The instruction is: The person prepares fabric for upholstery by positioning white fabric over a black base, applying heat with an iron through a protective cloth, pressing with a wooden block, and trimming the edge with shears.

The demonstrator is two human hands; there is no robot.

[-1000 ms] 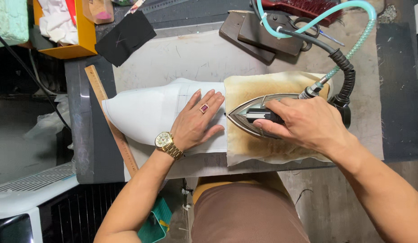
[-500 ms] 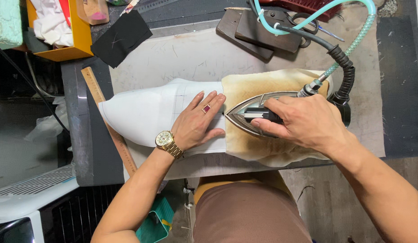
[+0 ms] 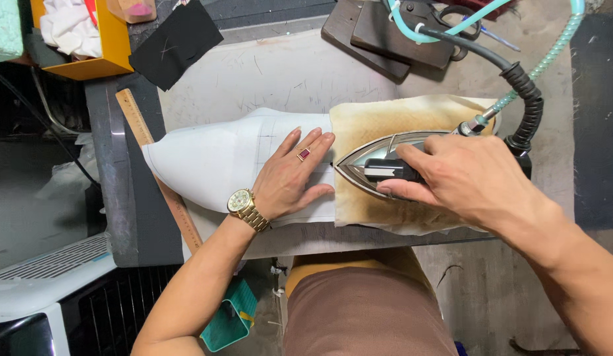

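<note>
Far left there's an orange box [image 3: 115,49] at the back corner with a black scrap [image 3: 174,43] beside it, and a wooden ruler [image 3: 158,178] running slantwise down the surface [image 3: 280,72], its lower part tucked under the white piece [image 3: 207,161]. That white piece lies flat across the middle, pointing left. My left hand [image 3: 290,181] is spread open on its right end, palm down, fingers flat, not gripping anything, just pressing. Right next to my fingertips is the tan cloth [image 3: 398,115], scorched brownish, covering the rest of the white piece. The iron [image 3: 375,165] sits on that cloth, nose pointing at my left hand, almost touching it. My right hand [image 3: 471,178] has a closed grip wrapped around the iron's black handle. A black cord [image 3: 524,99] and a green hose [image 3: 544,62] loop off to the back right.
</note>
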